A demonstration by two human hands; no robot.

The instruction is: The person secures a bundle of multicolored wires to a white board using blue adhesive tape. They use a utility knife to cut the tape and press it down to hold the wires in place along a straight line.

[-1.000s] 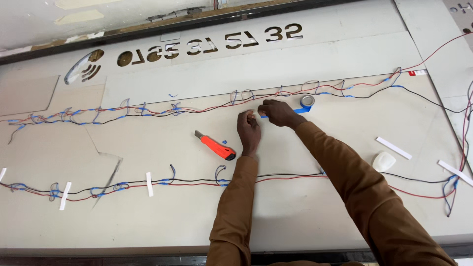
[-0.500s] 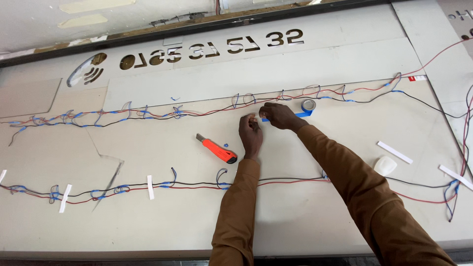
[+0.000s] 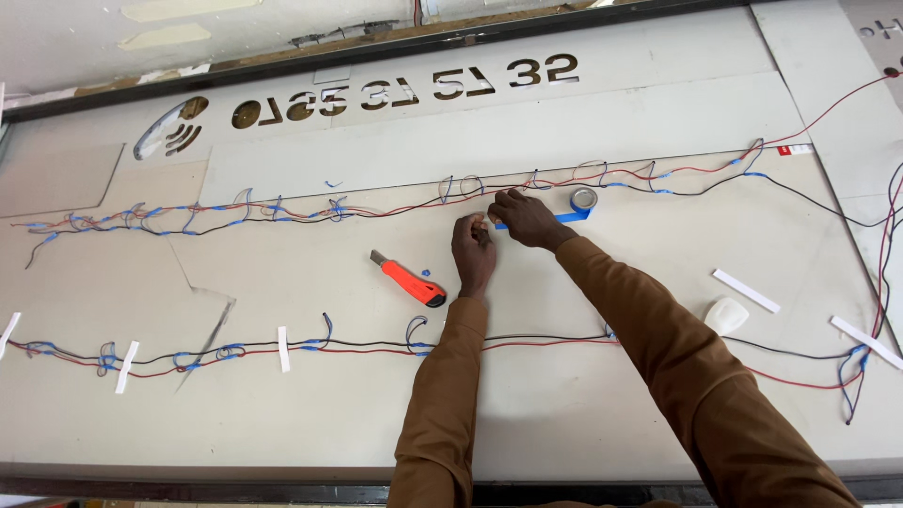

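Blue tape strip (image 3: pixel 503 226) is thin, light and sticky, so we pinch it by its ends: our left hand (image 3: pixel 473 254) and right hand (image 3: pixel 527 219) fingers closed on it, roll (image 3: pixel 584 199) just beyond

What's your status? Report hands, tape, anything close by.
Left hand and right hand pinching blue tape strip off the roll. Wires just beyond. Orange knife lying beside left hand.

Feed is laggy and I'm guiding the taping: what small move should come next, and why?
Probably press the blue tape strip down onto the upper wire run. Both hands, left and right, pinch the strip, which stretches from the tape roll beside the wires.
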